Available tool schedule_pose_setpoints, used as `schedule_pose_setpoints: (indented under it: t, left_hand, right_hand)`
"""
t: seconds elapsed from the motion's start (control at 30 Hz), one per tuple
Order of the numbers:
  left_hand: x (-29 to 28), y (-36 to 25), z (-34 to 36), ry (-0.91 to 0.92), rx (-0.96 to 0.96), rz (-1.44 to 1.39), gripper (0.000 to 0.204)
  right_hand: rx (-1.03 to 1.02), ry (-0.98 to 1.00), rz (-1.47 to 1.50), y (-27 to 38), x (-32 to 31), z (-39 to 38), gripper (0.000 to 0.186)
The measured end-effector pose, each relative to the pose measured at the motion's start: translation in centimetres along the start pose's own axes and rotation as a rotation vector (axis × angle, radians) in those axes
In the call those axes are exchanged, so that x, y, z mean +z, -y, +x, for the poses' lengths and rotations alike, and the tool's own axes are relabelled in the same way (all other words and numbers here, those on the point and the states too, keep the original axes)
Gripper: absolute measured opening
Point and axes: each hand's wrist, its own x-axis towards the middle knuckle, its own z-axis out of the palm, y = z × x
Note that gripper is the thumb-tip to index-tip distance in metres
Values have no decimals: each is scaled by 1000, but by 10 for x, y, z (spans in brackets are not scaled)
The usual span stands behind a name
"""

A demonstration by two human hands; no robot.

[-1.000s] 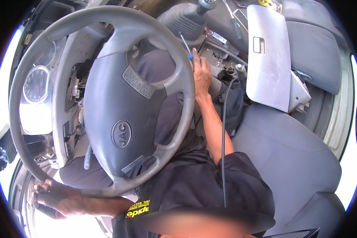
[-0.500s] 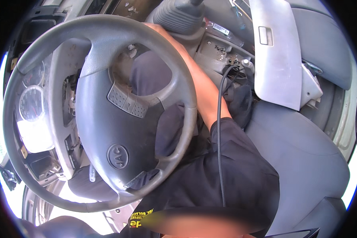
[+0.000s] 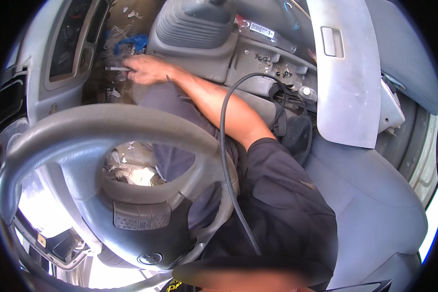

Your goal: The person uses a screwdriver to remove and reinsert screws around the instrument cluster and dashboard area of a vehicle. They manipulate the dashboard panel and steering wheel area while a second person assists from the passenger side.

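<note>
1. The right hand (image 3: 146, 69) reaches forward past the steering wheel, down to the cab floor, its fingers closed around a thin grey rod-like tool (image 3: 116, 69) that sticks out to the left of the knuckles; what kind of tool it is cannot be told.
2. The left hand is all but out of view at the far left rim, so its state cannot be told.
3. At far left, the grey instrument panel (image 3: 65, 44) with its dark dials bends along the picture's edge.
4. The grey steering wheel (image 3: 107, 126) fills the lower left; through its spokes show scraps of paper litter (image 3: 136, 175) on the floor.
5. Just beyond the tool lies more debris, with a blue scrap (image 3: 131, 41) among it.
6. Right of the hand rises the ribbed grey gear-lever boot (image 3: 194, 24) on its console.
7. A black cable (image 3: 224, 146) loops over the person's dark sleeve (image 3: 282, 194) and forearm.
8. Further right, a loose grey trim panel (image 3: 348, 73) leans across the grey passenger seat (image 3: 370, 204).
</note>
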Motion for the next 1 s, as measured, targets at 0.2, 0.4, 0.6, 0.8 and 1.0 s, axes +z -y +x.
schedule_pose_setpoints:
  t: [0.2,0.4,0.6,0.8,1.0]
  left_hand:
    - [13,15,74,163,193,149,15]
    - [24,6,115,324,436,255,17]
    - [19,-25,128,829,279,124,15]
    - [30,-2,122,608,-371,-171,30]
    - [61,8,110,435,-238,-363,39]
  right_hand:
    - [68,69,-75,3,-7,0,28]
    - [316,-166,146,10,-11,5,32]
    - [177,-115,176,36,-23,-6,25]
    - [53,-222,102,54,-38,-15,21]
    - [-84,-349,105,62,-42,-21,18]
